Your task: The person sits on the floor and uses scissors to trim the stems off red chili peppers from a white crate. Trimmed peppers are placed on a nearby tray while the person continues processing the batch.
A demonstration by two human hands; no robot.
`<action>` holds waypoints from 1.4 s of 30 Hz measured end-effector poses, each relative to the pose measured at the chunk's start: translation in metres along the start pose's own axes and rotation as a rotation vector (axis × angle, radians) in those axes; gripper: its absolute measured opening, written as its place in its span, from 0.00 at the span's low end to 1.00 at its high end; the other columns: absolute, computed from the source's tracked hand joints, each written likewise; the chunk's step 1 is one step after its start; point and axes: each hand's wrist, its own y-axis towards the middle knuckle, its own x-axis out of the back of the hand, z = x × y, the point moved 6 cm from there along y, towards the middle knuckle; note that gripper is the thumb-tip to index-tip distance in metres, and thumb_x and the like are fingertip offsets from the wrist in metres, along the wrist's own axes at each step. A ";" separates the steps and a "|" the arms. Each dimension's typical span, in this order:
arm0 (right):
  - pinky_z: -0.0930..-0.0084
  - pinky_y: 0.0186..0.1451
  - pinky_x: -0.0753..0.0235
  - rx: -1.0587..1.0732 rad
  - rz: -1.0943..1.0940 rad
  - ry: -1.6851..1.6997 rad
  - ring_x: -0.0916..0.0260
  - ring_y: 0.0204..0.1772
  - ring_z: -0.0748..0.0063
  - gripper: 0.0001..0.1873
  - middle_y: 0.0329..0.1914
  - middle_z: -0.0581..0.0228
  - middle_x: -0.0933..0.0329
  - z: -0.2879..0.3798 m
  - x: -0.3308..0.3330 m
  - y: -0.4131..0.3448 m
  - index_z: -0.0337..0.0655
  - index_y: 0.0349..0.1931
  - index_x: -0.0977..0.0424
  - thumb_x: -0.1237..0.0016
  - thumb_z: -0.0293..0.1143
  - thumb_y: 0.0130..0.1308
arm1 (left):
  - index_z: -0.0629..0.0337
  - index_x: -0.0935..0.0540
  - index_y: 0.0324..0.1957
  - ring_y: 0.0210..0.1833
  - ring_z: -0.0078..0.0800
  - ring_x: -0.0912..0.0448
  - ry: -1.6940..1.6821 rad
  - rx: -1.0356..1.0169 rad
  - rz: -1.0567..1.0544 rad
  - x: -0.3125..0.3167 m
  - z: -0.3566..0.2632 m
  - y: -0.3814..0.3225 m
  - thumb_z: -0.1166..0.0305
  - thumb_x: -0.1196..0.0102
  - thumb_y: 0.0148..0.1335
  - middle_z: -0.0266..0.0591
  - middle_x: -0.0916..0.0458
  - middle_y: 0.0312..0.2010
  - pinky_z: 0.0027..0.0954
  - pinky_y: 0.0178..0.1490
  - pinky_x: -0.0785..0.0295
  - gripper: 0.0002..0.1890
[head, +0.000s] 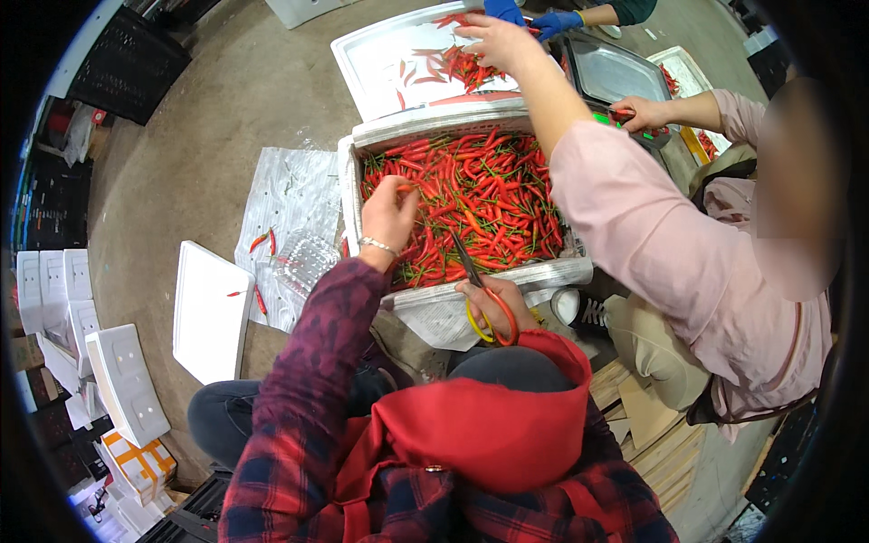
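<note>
A white foam box (pixel 349 203), lined with newspaper, stands before me, filled with red chili peppers (pixel 475 193) with green stems. Over its left side, my left hand (pixel 390 220) pinches a chili pepper (pixel 406 187) between thumb and fingers. My right hand (pixel 506 302), at the near rim, grips scissors (pixel 499 315) with one red and one yellow handle loop. Their dark blades point away from me over the peppers and look nearly closed.
Behind the box, a co-worker's hand (pixel 502 44) reaches over a white foam lid (pixel 380 61) bearing peppers. Blue gloves (pixel 557 24) work beyond, beside a scale (pixel 618 68). Left lie a plastic sheet (pixel 271 183), a clear clamshell container (pixel 309 258) and another foam lid (pixel 210 312).
</note>
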 end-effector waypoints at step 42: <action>0.83 0.19 0.48 0.000 0.100 -0.120 0.47 0.16 0.88 0.12 0.14 0.78 0.40 -0.008 0.004 0.006 0.40 0.27 0.29 0.50 0.37 0.65 | 0.62 0.22 0.53 0.59 0.42 0.26 0.732 0.709 0.778 -0.044 0.105 0.077 0.45 0.37 0.49 0.50 0.25 0.56 0.39 0.60 0.32 0.35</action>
